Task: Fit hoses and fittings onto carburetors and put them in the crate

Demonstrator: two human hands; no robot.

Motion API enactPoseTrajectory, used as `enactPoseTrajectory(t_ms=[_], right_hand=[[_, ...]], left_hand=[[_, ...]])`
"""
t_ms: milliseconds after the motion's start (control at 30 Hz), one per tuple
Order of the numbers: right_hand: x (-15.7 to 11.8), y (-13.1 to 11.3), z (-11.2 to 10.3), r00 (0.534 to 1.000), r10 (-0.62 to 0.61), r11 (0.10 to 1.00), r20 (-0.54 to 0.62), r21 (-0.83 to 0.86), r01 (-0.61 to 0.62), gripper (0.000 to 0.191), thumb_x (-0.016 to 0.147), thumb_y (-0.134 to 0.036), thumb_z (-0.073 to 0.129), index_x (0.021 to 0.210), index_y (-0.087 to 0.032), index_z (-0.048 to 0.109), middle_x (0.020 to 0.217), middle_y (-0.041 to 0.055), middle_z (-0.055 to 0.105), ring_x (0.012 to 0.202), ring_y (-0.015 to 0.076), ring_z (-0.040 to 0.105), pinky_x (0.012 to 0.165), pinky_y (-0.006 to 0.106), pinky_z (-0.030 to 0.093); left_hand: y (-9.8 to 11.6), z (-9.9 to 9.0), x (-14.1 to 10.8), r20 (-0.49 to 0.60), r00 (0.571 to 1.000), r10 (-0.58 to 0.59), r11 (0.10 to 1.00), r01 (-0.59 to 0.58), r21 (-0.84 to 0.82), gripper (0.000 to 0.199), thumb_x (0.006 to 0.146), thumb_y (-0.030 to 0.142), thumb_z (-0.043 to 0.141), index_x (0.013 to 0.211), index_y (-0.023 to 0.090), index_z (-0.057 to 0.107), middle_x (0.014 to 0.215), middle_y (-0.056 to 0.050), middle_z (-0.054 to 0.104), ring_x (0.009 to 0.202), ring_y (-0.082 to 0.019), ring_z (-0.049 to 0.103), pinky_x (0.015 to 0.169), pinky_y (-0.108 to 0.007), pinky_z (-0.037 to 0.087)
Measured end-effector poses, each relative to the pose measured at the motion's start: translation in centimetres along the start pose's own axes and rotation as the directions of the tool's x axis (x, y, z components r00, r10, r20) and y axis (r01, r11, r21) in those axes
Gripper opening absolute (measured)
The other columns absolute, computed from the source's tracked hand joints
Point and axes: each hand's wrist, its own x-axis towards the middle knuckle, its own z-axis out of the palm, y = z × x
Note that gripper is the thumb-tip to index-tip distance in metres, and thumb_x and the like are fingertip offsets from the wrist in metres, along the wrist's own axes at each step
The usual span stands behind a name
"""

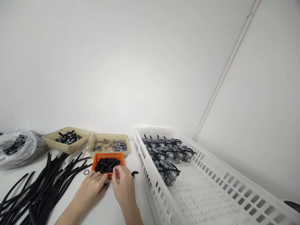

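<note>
An orange basket [93, 165] holds a pile of short curved black rubber pieces [107, 165]. My left hand [93, 185] is at its front left, fingers closed; a small dark part [106, 185] shows just under the fingertips, too small to name. Thumb and fingers of my right hand [123, 180] are pinched together at the basket's front right edge, and what they hold is hidden. Just right of that hand lies a small black-and-grey part [134, 173] on the white table [112, 209]. A black ring [86, 172] rests left of the basket.
Long black hoses [44, 187] spread over the left side. Behind stand a cream tray [110, 137] of small grey fittings, another tray [78, 144] of black-and-grey parts, and a plastic bag [35, 147]. A large white crate [199, 200] at right holds rows of assembled clear-and-grey units [167, 151].
</note>
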Motion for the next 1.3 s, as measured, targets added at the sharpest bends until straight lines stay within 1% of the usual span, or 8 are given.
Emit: enactPoseTrajectory(t_ms=[233, 367, 567, 767, 933, 1067, 1200, 1300], right_hand=[[-0.4, -1.1, -0.6, 0.987, -0.096, 0.995, 0.130, 0.040, 0.092, 0.017, 0.083, -0.009, 0.047, 0.081, -0.022, 0.058, 0.080, 0.0017, 0.066, 0.077, 0.0180, 0.061, 0.066, 0.025, 0.043], [-1.1, -1.1, -0.4, 0.979, -0.124, 0.992, 0.159, 0.035, 0.120, 0.020, 0.077, -0.005, 0.048, 0.081, -0.023, 0.056, 0.076, -0.0001, 0.063, 0.073, 0.0168, 0.059, 0.063, 0.024, 0.042], [-1.6, -1.2, -0.2, 0.970, -0.153, 0.988, 0.189, 0.031, 0.150, 0.016, 0.076, -0.010, 0.051, 0.085, -0.024, 0.051, 0.077, -0.0015, 0.061, 0.072, 0.0168, 0.058, 0.061, 0.023, 0.040], [-1.8, -1.2, 0.0, 0.960, -0.159, 0.987, 0.232, 0.021, 0.158, 0.027, 0.069, -0.008, 0.052, 0.090, -0.024, 0.048, 0.083, -0.0014, 0.057, 0.073, 0.0177, 0.058, 0.061, 0.025, 0.040], [-1.9, -1.2, 0.1, 0.951, -0.167, 0.985, 0.260, 0.009, 0.171, 0.031, 0.071, -0.006, 0.052, 0.096, -0.025, 0.049, 0.089, 0.0002, 0.057, 0.079, 0.0196, 0.060, 0.065, 0.027, 0.042], [-1.9, -1.1, 0.3, 0.947, -0.160, 0.986, 0.280, 0.001, 0.167, 0.032, 0.072, -0.002, 0.050, 0.095, -0.024, 0.051, 0.092, 0.0008, 0.057, 0.083, 0.0197, 0.061, 0.067, 0.027, 0.043], [-1.9, -0.9, 0.6, 0.941, -0.166, 0.986, 0.294, 0.020, 0.168, 0.033, 0.075, -0.001, 0.050, 0.097, -0.024, 0.053, 0.097, 0.0006, 0.058, 0.086, 0.0179, 0.063, 0.071, 0.026, 0.045], [-1.9, -0.7, 0.8, 0.941, -0.160, 0.987, 0.297, 0.026, 0.160, 0.027, 0.078, -0.003, 0.051, 0.095, -0.023, 0.055, 0.097, 0.0010, 0.059, 0.086, 0.0184, 0.063, 0.070, 0.026, 0.045]], left_hand=[[-0.1, 0.0, -0.1, 0.010, 1.000, 0.011, 1.000, -0.011, 0.029, 0.018, 0.082, 0.007, 0.045, 0.085, 0.020, 0.057, 0.074, -0.002, 0.068, 0.070, -0.022, 0.062, 0.066, -0.034, 0.041], [-0.2, 0.0, -0.2, 0.007, 1.000, -0.002, 1.000, 0.002, 0.022, 0.015, 0.085, 0.010, 0.045, 0.081, 0.020, 0.055, 0.072, -0.003, 0.068, 0.068, -0.021, 0.061, 0.067, -0.034, 0.040], [0.1, -1.1, 0.0, 0.096, 0.995, -0.033, 0.999, 0.031, 0.019, 0.019, 0.081, 0.005, 0.044, 0.082, 0.020, 0.055, 0.076, -0.003, 0.067, 0.076, -0.022, 0.061, 0.070, -0.033, 0.040], [-0.1, -2.1, -0.1, 0.156, 0.987, -0.042, 0.998, 0.048, -0.034, 0.016, 0.078, 0.006, 0.046, 0.081, 0.020, 0.052, 0.081, -0.005, 0.065, 0.080, -0.024, 0.060, 0.072, -0.034, 0.042], [-0.9, -2.9, -0.6, 0.140, 0.990, -0.033, 0.992, 0.049, -0.116, 0.009, 0.078, 0.015, 0.055, 0.081, 0.020, 0.049, 0.082, -0.003, 0.063, 0.079, -0.022, 0.059, 0.071, -0.032, 0.043], [-1.2, -3.7, -1.1, 0.129, 0.991, -0.045, 0.988, 0.063, -0.138, 0.017, 0.080, 0.030, 0.063, 0.081, 0.022, 0.048, 0.080, 0.000, 0.063, 0.074, -0.021, 0.060, 0.064, -0.028, 0.042], [-1.8, -4.1, -1.5, 0.107, 0.992, -0.067, 0.990, 0.079, -0.115, 0.017, 0.081, 0.033, 0.063, 0.085, 0.023, 0.050, 0.083, 0.002, 0.065, 0.070, -0.018, 0.062, 0.060, -0.025, 0.042], [-2.7, -4.3, -1.8, 0.037, 0.995, -0.098, 0.992, 0.100, -0.079, 0.013, 0.085, 0.035, 0.057, 0.084, 0.024, 0.050, 0.078, 0.003, 0.065, 0.065, -0.016, 0.062, 0.057, -0.023, 0.040]])
